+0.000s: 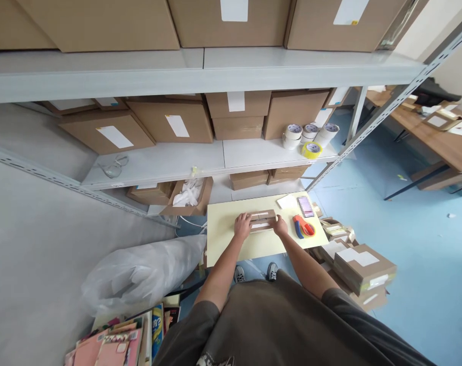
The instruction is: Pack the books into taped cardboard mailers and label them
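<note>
The left hand's grip was bent over the left end of a small cardboard box lying mid-tabletop; the right hand's closed on its other end. Uneven squeezing could have buckled the board; a shove rightward could have knocked the tape dispenser. Leftmost, a plastic bag bulged, translucent and crinkled. The box was oblong and matte brown with white strips, the tabletop flat, pale yellow, the dispenser curved, orange and blue, the phone a thin rectangle.
</note>
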Motion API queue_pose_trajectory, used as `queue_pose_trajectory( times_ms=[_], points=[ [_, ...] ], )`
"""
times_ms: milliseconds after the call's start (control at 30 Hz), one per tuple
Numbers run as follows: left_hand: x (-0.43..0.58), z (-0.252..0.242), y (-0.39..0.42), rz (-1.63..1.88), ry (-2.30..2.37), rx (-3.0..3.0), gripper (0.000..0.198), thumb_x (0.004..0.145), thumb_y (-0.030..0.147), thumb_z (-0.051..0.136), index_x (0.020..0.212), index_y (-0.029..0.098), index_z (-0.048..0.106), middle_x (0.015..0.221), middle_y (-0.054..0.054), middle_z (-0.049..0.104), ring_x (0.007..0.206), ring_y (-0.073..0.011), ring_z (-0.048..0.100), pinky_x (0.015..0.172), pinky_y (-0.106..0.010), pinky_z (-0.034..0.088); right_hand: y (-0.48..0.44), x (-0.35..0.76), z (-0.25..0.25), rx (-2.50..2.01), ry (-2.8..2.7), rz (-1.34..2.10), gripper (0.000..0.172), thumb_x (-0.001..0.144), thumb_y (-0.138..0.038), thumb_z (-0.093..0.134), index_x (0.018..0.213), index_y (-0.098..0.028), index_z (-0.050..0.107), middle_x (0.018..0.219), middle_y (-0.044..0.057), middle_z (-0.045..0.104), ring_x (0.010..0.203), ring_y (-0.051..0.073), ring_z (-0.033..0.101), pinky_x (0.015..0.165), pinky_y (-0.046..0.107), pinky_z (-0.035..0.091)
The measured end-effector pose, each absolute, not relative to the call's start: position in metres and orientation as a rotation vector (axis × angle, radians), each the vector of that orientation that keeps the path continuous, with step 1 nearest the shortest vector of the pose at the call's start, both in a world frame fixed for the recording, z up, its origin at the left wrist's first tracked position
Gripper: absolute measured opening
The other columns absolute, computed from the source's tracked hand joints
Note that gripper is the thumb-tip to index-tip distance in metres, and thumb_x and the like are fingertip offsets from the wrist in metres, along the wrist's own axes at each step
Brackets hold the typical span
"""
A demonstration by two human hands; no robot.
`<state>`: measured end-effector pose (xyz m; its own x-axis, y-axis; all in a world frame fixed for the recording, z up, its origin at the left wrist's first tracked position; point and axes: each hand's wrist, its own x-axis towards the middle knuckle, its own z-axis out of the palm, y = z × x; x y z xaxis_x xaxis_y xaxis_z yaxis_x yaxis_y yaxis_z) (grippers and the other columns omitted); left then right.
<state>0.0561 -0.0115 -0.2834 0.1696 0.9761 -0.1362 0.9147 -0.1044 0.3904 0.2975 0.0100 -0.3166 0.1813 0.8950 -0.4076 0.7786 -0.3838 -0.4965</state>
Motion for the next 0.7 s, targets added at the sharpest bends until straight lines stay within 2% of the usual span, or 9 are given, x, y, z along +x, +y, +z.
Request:
queue_pose_trajectory(
  times_ms=[67,167,300,467,700],
  points=[
    [0.058,-0.29,-0.026,0.214,1.772,2.077,0.063,0.1,0.033,0.061,0.162,0.03,0.047,0.169,-0.014,0.042,0.161,-0.0344,0.027,0.124,-0.05,0.036,0.008,0.296,-0.318,-2.309,-1.59,1.017,0.064,0.095,-0.045,0.065,0.152,-0.018,0.052,0.138,0.022,0.069,0.126,0.034,0.069,0.098,0.041,0.053],
    [0.056,-0.295,-0.035,0.174,1.769,2.062,0.069,0.101,0.046,0.061,0.164,0.025,0.044,0.176,-0.016,0.03,0.166,-0.0355,0.016,0.122,-0.053,0.038,0.003,0.294,-0.316,-2.319,-1.575,1.056,0.063,0.098,-0.048,0.062,0.152,-0.017,0.052,0.14,0.021,0.069,0.128,0.034,0.067,0.101,0.04,0.052],
    [0.049,-0.294,-0.025,0.162,1.763,2.062,0.067,0.101,0.05,0.062,0.162,0.028,0.048,0.175,-0.014,0.033,0.165,-0.0329,0.019,0.122,-0.049,0.042,-0.008,0.3,-0.31,-2.206,-1.618,0.978,0.067,0.102,-0.051,0.056,0.16,-0.018,0.044,0.149,0.02,0.062,0.135,0.033,0.062,0.108,0.041,0.049],
    [0.042,-0.3,-0.008,0.158,1.762,2.072,0.068,0.098,0.055,0.064,0.16,0.029,0.052,0.174,-0.012,0.036,0.165,-0.0342,0.023,0.117,-0.045,0.049,-0.017,0.341,-0.296,-2.168,-1.657,0.77,0.062,0.103,-0.04,0.056,0.161,-0.021,0.044,0.157,0.016,0.055,0.146,0.033,0.05,0.119,0.044,0.041],
    [0.044,-0.304,0.001,0.082,1.786,2.078,0.067,0.1,0.051,0.061,0.161,0.023,0.052,0.172,-0.011,0.039,0.165,-0.0327,0.02,0.13,-0.046,0.034,-0.014,0.439,-0.285,-2.284,-1.536,0.715,0.055,0.102,-0.033,0.059,0.155,-0.022,0.052,0.146,0.016,0.064,0.142,0.033,0.053,0.117,0.041,0.042]
  ],
)
